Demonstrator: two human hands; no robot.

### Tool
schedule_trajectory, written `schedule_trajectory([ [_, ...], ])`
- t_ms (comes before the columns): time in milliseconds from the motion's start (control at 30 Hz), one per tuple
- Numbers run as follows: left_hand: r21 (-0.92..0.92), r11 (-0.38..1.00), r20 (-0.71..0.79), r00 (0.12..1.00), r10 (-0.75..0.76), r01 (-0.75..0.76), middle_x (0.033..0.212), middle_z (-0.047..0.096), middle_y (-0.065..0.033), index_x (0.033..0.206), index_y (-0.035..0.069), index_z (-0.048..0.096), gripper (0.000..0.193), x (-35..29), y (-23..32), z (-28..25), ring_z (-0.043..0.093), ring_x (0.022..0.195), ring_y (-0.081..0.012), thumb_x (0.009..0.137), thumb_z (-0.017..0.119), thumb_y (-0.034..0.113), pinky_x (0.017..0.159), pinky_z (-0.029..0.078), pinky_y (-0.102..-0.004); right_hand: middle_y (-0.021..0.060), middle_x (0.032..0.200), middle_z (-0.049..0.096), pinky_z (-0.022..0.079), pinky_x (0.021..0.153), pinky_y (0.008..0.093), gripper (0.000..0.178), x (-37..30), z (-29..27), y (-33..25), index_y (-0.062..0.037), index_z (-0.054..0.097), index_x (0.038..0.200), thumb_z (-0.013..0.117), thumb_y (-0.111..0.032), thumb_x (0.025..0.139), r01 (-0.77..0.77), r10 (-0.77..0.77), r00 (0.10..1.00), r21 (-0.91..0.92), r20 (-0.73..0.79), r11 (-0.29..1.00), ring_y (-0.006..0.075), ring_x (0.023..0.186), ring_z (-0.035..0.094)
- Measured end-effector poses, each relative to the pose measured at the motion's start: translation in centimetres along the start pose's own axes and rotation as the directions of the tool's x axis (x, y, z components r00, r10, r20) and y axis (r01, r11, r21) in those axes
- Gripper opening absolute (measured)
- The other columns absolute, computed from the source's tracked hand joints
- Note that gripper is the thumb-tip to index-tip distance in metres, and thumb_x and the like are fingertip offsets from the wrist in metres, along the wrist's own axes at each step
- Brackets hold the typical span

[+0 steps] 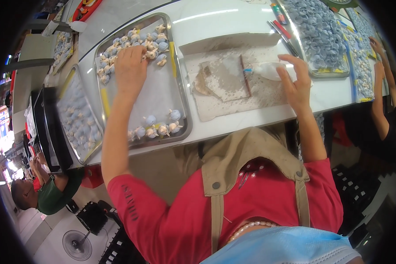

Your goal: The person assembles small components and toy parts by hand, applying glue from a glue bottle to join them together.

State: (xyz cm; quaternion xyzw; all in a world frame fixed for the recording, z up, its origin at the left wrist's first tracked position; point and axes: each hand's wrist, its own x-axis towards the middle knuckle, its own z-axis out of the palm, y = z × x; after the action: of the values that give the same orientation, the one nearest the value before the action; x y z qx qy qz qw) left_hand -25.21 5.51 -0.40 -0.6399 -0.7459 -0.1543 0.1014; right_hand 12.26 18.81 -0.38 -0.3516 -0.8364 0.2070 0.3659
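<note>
My left hand reaches down into a cluster of small blue-and-cream figurines at the far end of a metal tray. Its fingers are curled, and whatever they grip is hidden beneath the hand. White paper lines this tray, and a short row of figurines stands along its near end. To the right, a white squeeze bottle with a blue tip lies over a stained piece of cardboard. My right hand is at the bottle's rear end, thumb and forefinger spread apart.
A thin brown stick lies on the cardboard. Pens lie beyond it. A tray of blue-grey pieces stands at right, another filled tray at left. Another person's arms work at far right; a person in green is at left.
</note>
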Motion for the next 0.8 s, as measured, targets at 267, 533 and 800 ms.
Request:
schedule_trajectory([
  [267, -0.831, 0.451, 0.141, 0.908, -0.395, 0.326, 0.093, 0.056, -0.0054, 0.097, 0.002, 0.056, 0.023, -2.8, 9.1, -2.7, 0.054, 0.084, -0.0125, 0.076, 0.063, -0.004, 0.072, 0.047, -0.0243, 0.0105, 0.097, 0.061, 0.040, 0.079, 0.0328, 0.034, -1.0, -0.6, 1.9, -0.0050, 0.061, 0.103, 0.070, -0.020, 0.074, -0.015, 0.026, 0.976, -0.050, 0.217, 0.999, 0.0249, 0.091, 0.053],
  [533, -0.570, -0.635, 0.710, 0.701, -0.061, 0.522, 0.107, 0.058, -0.0115, 0.113, 0.000, 0.051, 0.030, -6.4, 21.7, -1.2, 0.061, 0.083, -0.0169, 0.084, 0.061, 0.006, 0.070, 0.048, -0.0215, 0.0097, 0.087, 0.061, 0.044, 0.070, 0.0311, 0.034, -3.2, -0.8, 1.0, -0.0028, 0.060, 0.097, 0.075, -0.020, 0.071, -0.218, 0.197, 0.974, 0.217, 0.114, 0.952, 0.0224, 0.077, 0.057],
  [800, -0.778, -0.357, 0.604, 0.772, -0.198, 0.517, 0.111, 0.058, -0.0105, 0.118, -0.002, 0.049, 0.035, -7.5, 23.2, -0.4, 0.061, 0.084, -0.0147, 0.085, 0.060, 0.002, 0.069, 0.048, -0.0229, 0.0070, 0.082, 0.056, 0.040, 0.071, 0.0272, 0.027, -4.7, -4.4, -2.0, -0.0030, 0.059, 0.088, 0.075, -0.014, 0.069, -0.149, 0.120, 0.988, 0.421, 0.096, 0.895, 0.0179, 0.076, 0.049],
])
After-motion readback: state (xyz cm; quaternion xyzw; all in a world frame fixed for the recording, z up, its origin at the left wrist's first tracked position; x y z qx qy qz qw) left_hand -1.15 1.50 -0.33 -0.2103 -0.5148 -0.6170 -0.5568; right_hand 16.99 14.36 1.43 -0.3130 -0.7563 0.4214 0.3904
